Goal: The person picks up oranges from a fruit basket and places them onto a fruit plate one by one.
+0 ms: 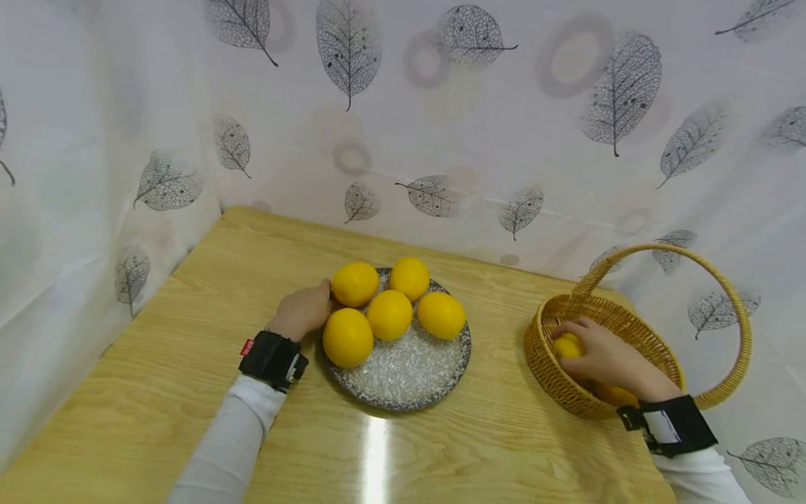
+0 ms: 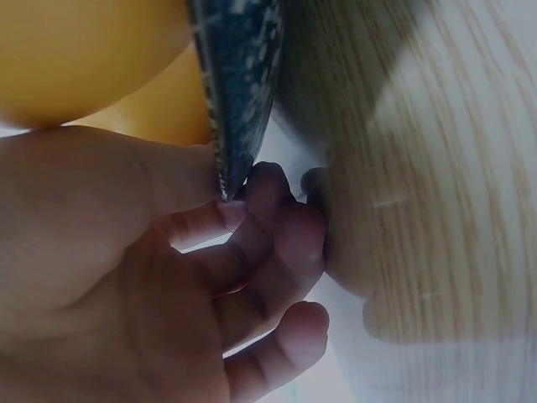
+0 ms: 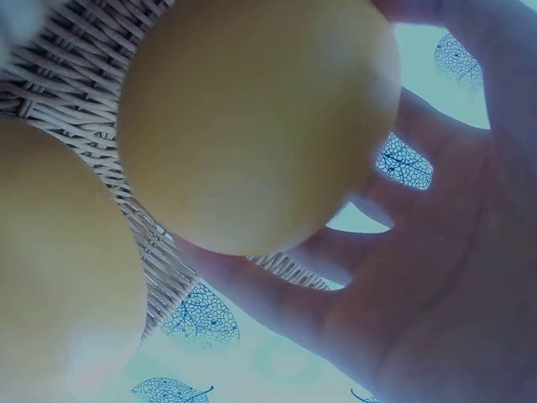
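Note:
My left hand (image 1: 303,311) holds the left rim of a speckled grey plate (image 1: 409,378), which lies on the table. In the left wrist view the thumb lies along the fruit side of the rim (image 2: 243,75), with curled fingers beneath it. Several smooth, round yellow fruits (image 1: 390,316) sit on the plate, mostly toward its back and left. Inside a wicker basket (image 1: 554,378) at the right, my right hand (image 1: 604,357) grips another yellow fruit (image 3: 260,126), fingers spread round it. A further yellow fruit (image 3: 67,269) lies beside it in the basket, partly covered by the hand in the head view.
The basket's tall arched handle (image 1: 733,301) rises over its right side. A light wooden table (image 1: 491,434) carries plate and basket. Behind and at both sides hangs a white curtain (image 1: 415,126) printed with leaves.

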`<state>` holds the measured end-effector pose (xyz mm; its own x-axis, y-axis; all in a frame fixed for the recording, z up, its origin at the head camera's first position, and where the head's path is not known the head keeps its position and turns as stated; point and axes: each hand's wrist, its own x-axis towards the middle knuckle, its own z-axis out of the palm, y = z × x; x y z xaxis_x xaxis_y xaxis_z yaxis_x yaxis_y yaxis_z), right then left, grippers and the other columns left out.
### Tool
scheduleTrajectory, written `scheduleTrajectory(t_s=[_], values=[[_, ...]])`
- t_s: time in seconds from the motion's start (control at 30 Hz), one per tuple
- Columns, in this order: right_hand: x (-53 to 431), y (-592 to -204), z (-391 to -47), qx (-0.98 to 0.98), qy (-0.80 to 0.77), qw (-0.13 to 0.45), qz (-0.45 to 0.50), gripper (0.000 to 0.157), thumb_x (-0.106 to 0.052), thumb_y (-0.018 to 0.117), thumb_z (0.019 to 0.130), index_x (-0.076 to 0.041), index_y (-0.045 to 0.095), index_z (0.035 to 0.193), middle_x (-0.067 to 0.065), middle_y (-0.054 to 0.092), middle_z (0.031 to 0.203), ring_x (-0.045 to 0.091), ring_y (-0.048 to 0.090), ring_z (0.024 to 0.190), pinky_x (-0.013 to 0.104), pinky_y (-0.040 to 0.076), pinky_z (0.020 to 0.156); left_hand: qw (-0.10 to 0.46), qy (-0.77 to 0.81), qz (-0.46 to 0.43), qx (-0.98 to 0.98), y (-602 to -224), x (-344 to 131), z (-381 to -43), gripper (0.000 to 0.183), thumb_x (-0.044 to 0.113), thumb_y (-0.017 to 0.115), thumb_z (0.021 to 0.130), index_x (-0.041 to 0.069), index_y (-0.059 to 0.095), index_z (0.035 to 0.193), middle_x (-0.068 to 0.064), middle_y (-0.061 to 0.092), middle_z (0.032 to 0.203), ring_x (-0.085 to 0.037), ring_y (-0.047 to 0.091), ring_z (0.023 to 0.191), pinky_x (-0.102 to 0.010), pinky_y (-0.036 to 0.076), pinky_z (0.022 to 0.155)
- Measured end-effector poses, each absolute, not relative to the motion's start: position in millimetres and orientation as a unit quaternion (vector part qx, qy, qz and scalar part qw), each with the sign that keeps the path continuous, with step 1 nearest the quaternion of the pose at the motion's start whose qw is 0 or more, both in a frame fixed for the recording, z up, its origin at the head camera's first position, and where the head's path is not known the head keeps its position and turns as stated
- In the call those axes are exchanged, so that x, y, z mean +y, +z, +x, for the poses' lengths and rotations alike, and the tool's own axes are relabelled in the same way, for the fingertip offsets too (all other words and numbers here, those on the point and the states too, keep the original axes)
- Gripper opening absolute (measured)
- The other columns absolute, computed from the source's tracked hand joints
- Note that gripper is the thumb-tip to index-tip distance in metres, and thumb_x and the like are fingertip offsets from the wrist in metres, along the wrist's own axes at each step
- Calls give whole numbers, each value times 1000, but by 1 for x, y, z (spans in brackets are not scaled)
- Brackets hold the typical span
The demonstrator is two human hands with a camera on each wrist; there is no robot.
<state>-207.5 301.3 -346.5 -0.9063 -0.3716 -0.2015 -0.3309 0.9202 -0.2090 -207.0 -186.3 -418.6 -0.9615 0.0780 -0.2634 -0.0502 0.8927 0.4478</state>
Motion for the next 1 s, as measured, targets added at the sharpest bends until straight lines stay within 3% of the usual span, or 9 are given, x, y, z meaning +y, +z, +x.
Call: scheduleTrajectory(t_s=[0.27,0.57,1.0], values=[[299,-346,-205,976,-97,75,-179,43,-24,72,88,-9,64,128,24,56,132,24,60,92,31,47,65,139,232,7,963,-422,-187,-208,45,25,40,109,-5,42,143,-28,61,135,-44,62,121,-60,48,101],[295,-343,-204,981,-79,48,-168,43,-28,72,90,-10,64,129,21,58,127,21,54,83,30,39,59,138,234,8,962,-423,-187,-209,45,25,42,109,-4,43,143,-28,62,134,-43,63,119,-58,49,100],[289,-350,-202,977,-145,-20,-158,37,-19,72,87,-7,66,122,22,57,124,26,54,87,28,41,62,141,231,7,963,-420,-187,-208,45,25,42,109,-5,43,142,-27,62,134,-41,64,118,-57,50,98]])
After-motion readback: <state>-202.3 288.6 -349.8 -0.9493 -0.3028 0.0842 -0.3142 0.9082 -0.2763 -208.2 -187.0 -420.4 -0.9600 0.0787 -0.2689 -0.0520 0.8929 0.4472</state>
